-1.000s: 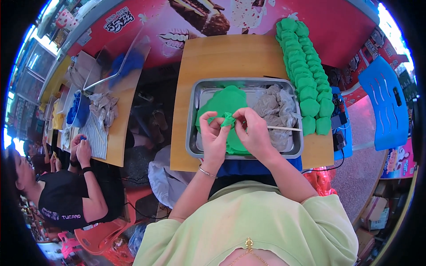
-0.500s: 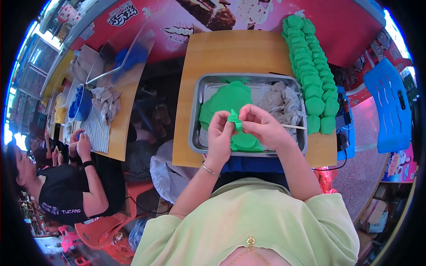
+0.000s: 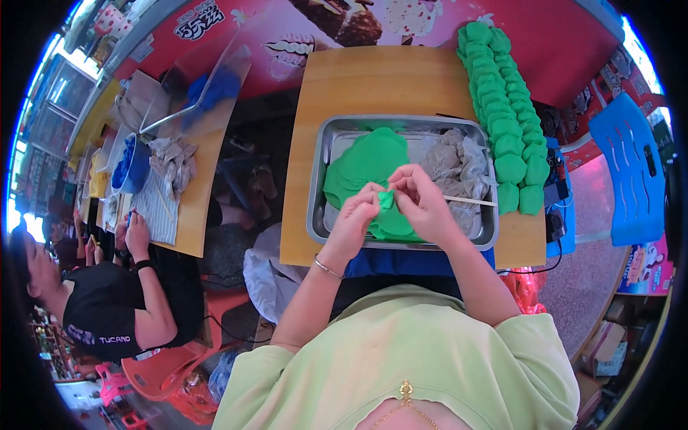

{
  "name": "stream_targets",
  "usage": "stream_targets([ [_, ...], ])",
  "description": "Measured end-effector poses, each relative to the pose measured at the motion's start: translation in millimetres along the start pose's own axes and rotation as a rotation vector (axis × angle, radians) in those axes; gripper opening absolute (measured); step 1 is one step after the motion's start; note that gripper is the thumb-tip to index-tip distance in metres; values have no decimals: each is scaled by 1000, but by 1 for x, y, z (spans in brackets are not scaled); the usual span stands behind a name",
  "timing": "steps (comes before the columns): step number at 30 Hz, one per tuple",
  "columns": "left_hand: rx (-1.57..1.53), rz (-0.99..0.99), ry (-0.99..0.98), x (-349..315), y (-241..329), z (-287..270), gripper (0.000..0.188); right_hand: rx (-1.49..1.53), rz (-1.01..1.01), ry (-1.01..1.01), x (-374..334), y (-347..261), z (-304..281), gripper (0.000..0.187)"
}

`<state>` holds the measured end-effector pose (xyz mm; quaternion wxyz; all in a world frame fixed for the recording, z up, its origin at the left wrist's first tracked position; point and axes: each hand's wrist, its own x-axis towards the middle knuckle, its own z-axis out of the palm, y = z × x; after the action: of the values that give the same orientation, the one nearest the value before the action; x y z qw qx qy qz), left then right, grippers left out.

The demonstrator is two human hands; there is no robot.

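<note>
Over a metal tray, my two hands meet around a small folded piece of green cloth-like material. My left hand pinches it from the left between thumb and fingers. On the other side, my right hand has its fingertips pressed to the same piece. Flat green rounded pieces lie overlapping in the tray's left part, some below my hands. To the right in the tray sits a crumpled clear plastic bag with greyish-brown contents. A pale thin stick extends from beside my right hand over the tray's right rim.
Two long rows of green rounded bundles stand along the right of the wooden table. A blue chair is at the right. At another table on the left, a person works with both hands near a blue bucket.
My hands have shifted slightly and the green piece is more covered by the fingers now. My right hand's fingers have closed in on its upper edge.
</note>
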<state>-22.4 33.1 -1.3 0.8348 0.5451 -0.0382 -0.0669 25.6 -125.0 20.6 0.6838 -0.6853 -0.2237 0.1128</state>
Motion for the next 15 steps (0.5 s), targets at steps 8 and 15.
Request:
stream_targets([
  [8,-431,95,8,-4,1,11,11,825,352,-397,-1,-13,-12,16],
  [15,-319,6,1,-5,3,1,2,-236,-157,1,-2,-9,2,15],
])
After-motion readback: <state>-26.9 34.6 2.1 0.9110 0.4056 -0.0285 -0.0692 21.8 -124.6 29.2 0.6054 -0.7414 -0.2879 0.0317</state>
